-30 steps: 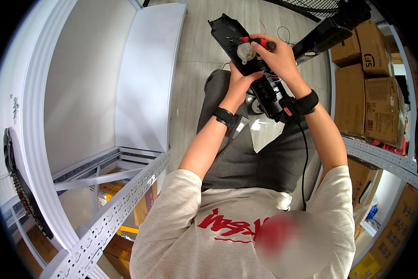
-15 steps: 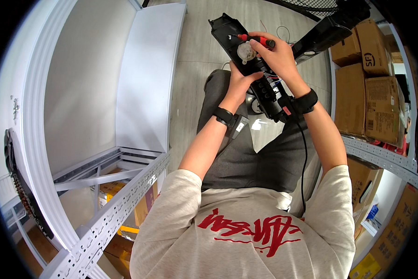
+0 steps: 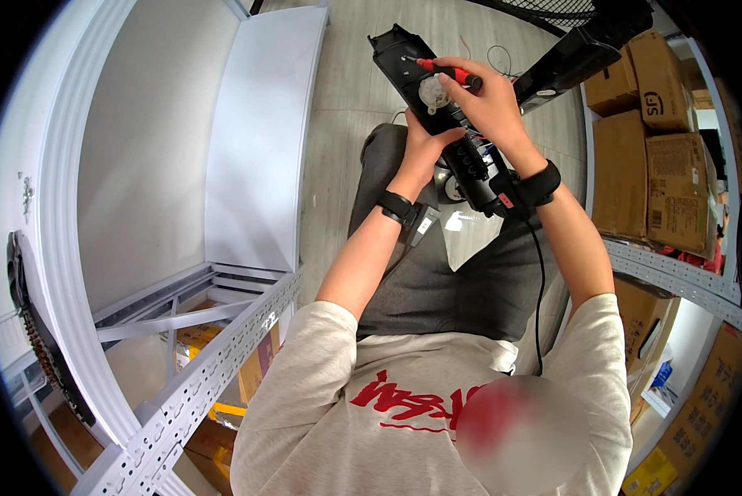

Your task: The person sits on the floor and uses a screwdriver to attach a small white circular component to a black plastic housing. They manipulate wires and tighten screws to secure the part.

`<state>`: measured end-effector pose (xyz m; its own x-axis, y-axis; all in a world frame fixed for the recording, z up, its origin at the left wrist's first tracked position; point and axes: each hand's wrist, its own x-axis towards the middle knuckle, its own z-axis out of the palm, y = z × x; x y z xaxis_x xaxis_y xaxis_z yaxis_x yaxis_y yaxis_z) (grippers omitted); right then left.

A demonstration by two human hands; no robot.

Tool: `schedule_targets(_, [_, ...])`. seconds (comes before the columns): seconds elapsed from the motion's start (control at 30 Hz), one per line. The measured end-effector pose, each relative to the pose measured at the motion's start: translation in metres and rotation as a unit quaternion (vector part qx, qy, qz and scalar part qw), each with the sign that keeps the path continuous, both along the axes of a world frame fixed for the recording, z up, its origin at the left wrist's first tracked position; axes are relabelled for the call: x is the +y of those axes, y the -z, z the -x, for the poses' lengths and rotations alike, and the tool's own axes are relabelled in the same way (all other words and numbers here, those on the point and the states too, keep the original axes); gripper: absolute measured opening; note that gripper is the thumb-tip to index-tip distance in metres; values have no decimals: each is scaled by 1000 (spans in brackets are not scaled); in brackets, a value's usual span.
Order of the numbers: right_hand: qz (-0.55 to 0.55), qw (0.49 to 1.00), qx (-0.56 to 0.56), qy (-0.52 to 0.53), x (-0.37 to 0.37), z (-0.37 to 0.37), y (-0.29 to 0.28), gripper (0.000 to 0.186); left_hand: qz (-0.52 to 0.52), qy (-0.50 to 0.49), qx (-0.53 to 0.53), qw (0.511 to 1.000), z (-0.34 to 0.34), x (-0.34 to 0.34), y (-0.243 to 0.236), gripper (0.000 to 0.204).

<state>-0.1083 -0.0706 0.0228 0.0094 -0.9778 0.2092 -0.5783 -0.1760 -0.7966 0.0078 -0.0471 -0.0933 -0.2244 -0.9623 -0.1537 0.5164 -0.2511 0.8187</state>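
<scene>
A red-and-black screwdriver (image 3: 459, 75) is gripped in my right hand (image 3: 492, 99), its tip pointing at the inside of a long black plastic housing (image 3: 396, 58). Whether the tip touches a screw is too small to tell. My left hand (image 3: 427, 149) is closed around the housing's lower edge, thumb across the top. A round whitish translucent part (image 3: 434, 93) sits in the housing below the screwdriver. Thin coloured wires show near my right wrist, partly hidden by the hand. Both wrists wear black straps, the right one with a cable.
Beyond my right hand, another long black assembly (image 3: 569, 70) leans toward the back right. Cardboard boxes (image 3: 619, 174) fill a metal shelf on the right. To the left stands a white metal rack (image 3: 259, 140). Grey tiled floor (image 3: 346, 74) lies between.
The screwdriver has shifted slightly up and left with my right hand, its angle a little changed. My left hand keeps its hold on the housing, almost unmoved.
</scene>
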Motion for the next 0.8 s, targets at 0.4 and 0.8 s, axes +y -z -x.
schedule_targets(0.4, [-62, 989, -130, 13, 14, 16, -11, 29, 54, -34, -4, 998, 2, 3, -7, 131])
schedule_targets(0.8, [-115, 965, -229, 57, 72, 61, -39, 31, 17, 7, 62, 998, -5, 2, -17, 135])
